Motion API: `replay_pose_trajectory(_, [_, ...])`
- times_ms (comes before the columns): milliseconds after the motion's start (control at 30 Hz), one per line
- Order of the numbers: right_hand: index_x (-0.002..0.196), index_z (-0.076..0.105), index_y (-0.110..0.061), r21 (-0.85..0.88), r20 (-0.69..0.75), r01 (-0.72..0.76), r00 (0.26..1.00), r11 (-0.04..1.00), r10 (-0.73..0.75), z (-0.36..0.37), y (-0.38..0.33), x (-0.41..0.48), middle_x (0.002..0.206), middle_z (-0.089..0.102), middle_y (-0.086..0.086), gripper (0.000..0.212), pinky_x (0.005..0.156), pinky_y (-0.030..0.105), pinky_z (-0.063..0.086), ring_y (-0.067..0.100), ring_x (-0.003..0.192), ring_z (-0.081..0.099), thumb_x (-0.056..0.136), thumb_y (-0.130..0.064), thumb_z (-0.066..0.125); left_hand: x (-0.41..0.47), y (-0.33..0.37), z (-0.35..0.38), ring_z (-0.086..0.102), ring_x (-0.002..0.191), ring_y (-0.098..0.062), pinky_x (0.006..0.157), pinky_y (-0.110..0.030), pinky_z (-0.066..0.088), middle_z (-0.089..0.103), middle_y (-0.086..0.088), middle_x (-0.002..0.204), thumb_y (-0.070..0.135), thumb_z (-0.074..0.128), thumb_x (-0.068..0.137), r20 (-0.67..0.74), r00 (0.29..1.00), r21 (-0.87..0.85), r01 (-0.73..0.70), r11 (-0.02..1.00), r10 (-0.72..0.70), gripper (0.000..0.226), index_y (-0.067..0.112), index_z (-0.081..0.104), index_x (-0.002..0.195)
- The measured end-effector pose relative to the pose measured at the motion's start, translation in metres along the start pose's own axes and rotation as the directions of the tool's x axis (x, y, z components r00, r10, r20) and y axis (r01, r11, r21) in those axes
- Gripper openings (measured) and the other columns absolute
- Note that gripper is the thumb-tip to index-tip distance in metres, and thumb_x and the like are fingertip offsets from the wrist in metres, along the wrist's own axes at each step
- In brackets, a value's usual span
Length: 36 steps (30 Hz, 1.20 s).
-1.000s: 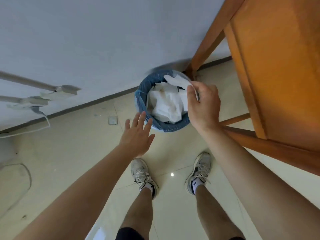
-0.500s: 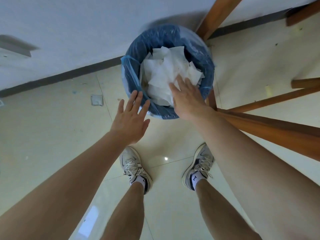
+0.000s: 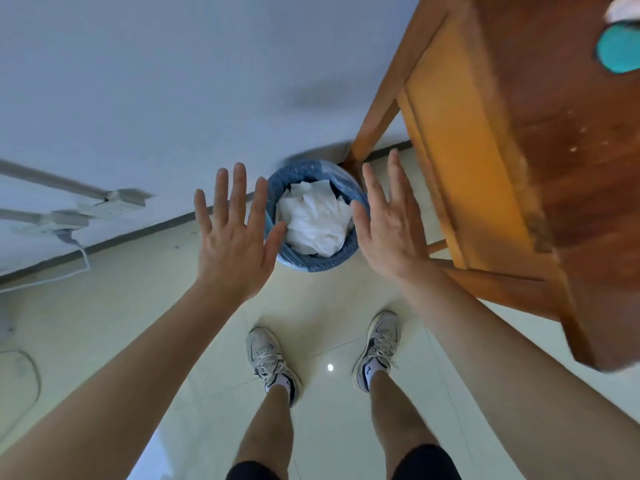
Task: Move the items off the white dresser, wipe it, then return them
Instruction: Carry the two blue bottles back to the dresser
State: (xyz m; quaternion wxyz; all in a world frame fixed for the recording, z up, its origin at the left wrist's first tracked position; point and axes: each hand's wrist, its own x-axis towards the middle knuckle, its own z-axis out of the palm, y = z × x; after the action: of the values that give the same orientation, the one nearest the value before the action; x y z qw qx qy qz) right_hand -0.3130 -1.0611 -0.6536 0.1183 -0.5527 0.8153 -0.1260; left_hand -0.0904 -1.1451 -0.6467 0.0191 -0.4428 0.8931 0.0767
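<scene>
A blue-lined waste bin (image 3: pixel 313 263) stands on the floor against the wall, filled with crumpled white tissues (image 3: pixel 317 220). My left hand (image 3: pixel 233 237) hovers open to the left of the bin, fingers spread, holding nothing. To the right of the bin my right hand (image 3: pixel 391 223) is open and empty too, its fingers over the bin's right rim. The white dresser is out of view.
An orange-brown wooden table (image 3: pixel 554 150) fills the right side, one leg (image 3: pixel 377 123) just behind the bin. A teal round object (image 3: pixel 618 46) lies on its top corner. Wall sockets with a white cable (image 3: pixel 69 237) are at left. My feet (image 3: pixel 273 362) stand on pale tiles.
My right hand held a white tissue above the bin, pressed it into the bin, then lifted away empty. Both hands have risen and spread open. The view pulled back up.
</scene>
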Motion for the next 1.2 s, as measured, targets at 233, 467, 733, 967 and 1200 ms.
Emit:
replay_pose_trajectory(233, [0.150, 0.032, -0.014, -0.038, 0.066, 0.079, 0.995, 0.996, -0.077, -0.172, -0.074, -0.024, 0.161, 0.014, 0.019, 0.055, 0.111, 0.046, 0.039, 0.035, 0.143, 0.030, 0.102, -0.038, 0.041, -0.014, 0.032, -0.177, 0.003, 0.149, -0.037, 0.115, -0.061, 0.015, 0.003, -0.020, 0.161, 0.051, 0.019, 0.101, -0.076, 0.995, -0.039, -0.066, 0.997, 0.063, 0.067, 0.010, 0.017, 0.154])
replay_pose_trajectory(467, [0.155, 0.023, -0.018, -0.156, -0.261, 0.028, 0.963, 0.987, -0.068, -0.339, -0.076, -0.051, 0.163, 0.006, 0.019, 0.060, 0.119, 0.047, 0.024, 0.035, 0.149, 0.015, 0.102, -0.042, 0.038, -0.002, 0.086, -0.338, 0.009, 0.148, -0.038, 0.114, -0.062, 0.020, 0.004, -0.019, 0.161, 0.049, 0.023, 0.101, -0.219, 0.937, 0.044, -0.268, 0.962, 0.271, 0.065, 0.012, 0.020, 0.153])
replay_pose_trajectory(733, [0.157, 0.006, -0.021, -0.120, -0.462, -0.181, 0.880, 0.976, 0.107, -0.460, 0.038, -0.090, 0.163, -0.012, 0.014, 0.071, 0.121, 0.050, 0.018, 0.033, 0.152, -0.002, 0.099, -0.046, 0.039, 0.021, 0.210, -0.423, 0.003, 0.150, -0.032, 0.118, -0.057, 0.012, -0.001, -0.011, 0.163, 0.059, 0.016, 0.099, -0.375, 0.876, 0.103, -0.285, 0.953, 0.302, 0.068, 0.021, 0.011, 0.155])
replay_pose_trajectory(967, [0.157, -0.001, -0.021, -0.056, -0.409, -0.180, 0.901, 0.982, 0.142, -0.517, 0.163, -0.119, 0.163, -0.014, 0.015, 0.083, 0.120, 0.046, 0.023, 0.033, 0.151, 0.006, 0.096, -0.042, 0.053, 0.039, 0.340, -0.417, -0.004, 0.150, -0.028, 0.119, -0.054, 0.007, -0.016, -0.002, 0.160, 0.058, 0.026, 0.097, -0.355, 0.916, 0.052, -0.182, 0.982, 0.188, 0.070, 0.026, 0.003, 0.155])
replay_pose_trajectory(1200, [0.155, -0.011, -0.028, 0.025, -0.346, -0.141, 0.928, 0.990, 0.141, -0.540, 0.236, -0.105, 0.163, -0.016, 0.013, 0.092, 0.116, 0.045, 0.030, 0.033, 0.150, 0.014, 0.095, -0.039, 0.058, 0.053, 0.401, -0.391, -0.006, 0.150, -0.026, 0.119, -0.052, 0.008, -0.010, -0.003, 0.163, 0.053, 0.043, 0.096, -0.159, 0.977, 0.066, -0.134, 0.989, 0.143, 0.079, 0.030, -0.006, 0.153])
